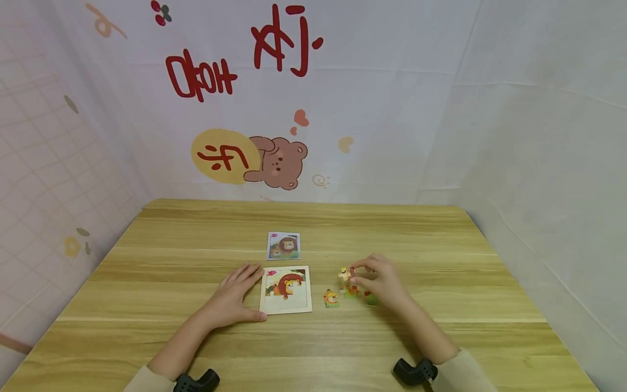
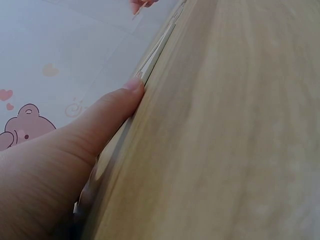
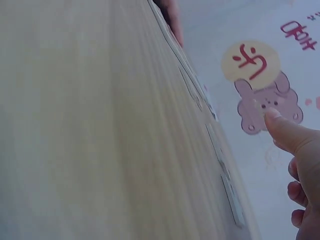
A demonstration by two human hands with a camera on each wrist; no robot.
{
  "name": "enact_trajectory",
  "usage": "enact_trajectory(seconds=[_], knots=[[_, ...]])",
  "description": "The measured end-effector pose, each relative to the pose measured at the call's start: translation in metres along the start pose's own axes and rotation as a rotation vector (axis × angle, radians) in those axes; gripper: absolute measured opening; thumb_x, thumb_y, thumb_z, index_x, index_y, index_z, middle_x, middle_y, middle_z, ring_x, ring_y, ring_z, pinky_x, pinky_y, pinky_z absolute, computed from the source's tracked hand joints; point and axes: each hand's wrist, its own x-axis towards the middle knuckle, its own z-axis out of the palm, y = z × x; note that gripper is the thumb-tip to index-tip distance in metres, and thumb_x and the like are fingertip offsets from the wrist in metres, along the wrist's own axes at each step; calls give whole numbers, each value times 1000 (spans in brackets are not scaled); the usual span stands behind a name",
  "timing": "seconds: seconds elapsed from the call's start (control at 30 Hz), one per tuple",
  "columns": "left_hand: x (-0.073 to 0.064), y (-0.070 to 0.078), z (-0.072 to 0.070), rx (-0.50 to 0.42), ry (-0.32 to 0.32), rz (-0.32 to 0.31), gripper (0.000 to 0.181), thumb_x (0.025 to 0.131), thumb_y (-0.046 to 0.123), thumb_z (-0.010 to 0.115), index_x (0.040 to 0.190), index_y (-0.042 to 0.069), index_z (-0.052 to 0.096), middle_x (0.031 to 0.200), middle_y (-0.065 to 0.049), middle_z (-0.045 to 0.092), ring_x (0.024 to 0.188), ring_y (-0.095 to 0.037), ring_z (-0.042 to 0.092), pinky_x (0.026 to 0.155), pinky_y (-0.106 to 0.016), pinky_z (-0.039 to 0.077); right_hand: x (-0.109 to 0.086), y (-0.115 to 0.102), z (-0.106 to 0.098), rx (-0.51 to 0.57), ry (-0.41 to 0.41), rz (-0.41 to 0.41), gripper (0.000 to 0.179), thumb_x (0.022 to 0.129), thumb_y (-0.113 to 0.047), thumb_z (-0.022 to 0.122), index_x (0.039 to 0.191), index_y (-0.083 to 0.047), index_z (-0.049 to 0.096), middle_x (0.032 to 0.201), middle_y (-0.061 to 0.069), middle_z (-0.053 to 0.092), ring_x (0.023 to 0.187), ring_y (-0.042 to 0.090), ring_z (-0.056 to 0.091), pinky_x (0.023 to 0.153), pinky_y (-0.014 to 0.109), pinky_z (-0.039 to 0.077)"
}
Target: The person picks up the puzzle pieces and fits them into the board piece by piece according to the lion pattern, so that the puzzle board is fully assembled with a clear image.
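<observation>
Clock centre: set on the puzzle tray (image 1: 286, 310) as seen from the head view, 12 o'clock pointing away from the person.
Puzzle tray: flat on the table (image 1: 313, 359), pale-rimmed, partly filled with a lion's dark red mane, yellow face and, toward 11 o'clock, a pink patch; pale and bare across the 6 o'clock side.
Left hand (image 1: 239, 296): at 9 o'clock, fingers extended, fingertips at the tray's 10 o'clock corner, thumb at the 8 o'clock corner, touching the rim; clamped on nothing.
Right hand (image 1: 384, 282): at 3 o'clock, well apart from the other, thumb and forefinger pinching a puzzle piece, remaining fingers curled in.
Held piece (image 1: 345, 274): pale and yellow with a reddish end, gripped over the table just short of 3 o'clock.
Orange piece (image 1: 331, 298): lying at 3 o'clock, near the tray, green along its base.
Other pieces (image 1: 351, 291): scattered beneath and beside the pinching fingers at 3 o'clock, green and orange, partly hidden; cannot tell how many.
Picture card (image 1: 283, 246): flat at 12 o'clock, just beyond the tray, printed with a maned lion.
Backdrop (image 1: 387, 109): white cloth past the table at 12 o'clock, bearing red characters and a brown bear (image 1: 281, 163).
Black wrist devices (image 1: 415, 372): strapped on at 4 o'clock and between 7 and 8, next to pale sleeves (image 1: 465, 373).
</observation>
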Motion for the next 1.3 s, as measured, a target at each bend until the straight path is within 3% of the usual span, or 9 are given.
enact_trajectory(seconds=[0.3,0.67,1.07,1.3], knots=[[0,0,0,-1,-1,2,112,65,71,71,148,6,36,155,-11,26,142,-37,13,105,-64,11,2,-21,27,-7,61,-89,29,66,-21,87,92,-17,76,77,-3,60,72,12,45,64,28,37],[-1,1,-2,-9,-4,-2,111,65,70,73,148,5,37,155,-12,26,142,-37,13,105,-63,12,7,-46,56,-3,30,-44,28,67,-24,88,91,-18,76,73,-4,55,73,12,43,65,30,36],[0,2,-2,-4,-13,-9,112,65,71,71,148,7,36,155,-11,25,142,-37,13,105,-65,11,14,-53,79,-58,-59,-45,31,70,-37,83,93,-18,75,75,-4,54,72,11,44,65,28,36],[0,2,-2,-2,-8,-7,112,65,72,71,148,7,36,155,-11,26,142,-37,13,105,-65,12,18,-51,91,-91,-61,-23,32,70,-42,83,92,-19,74,74,-7,51,73,10,41,66,29,34]])
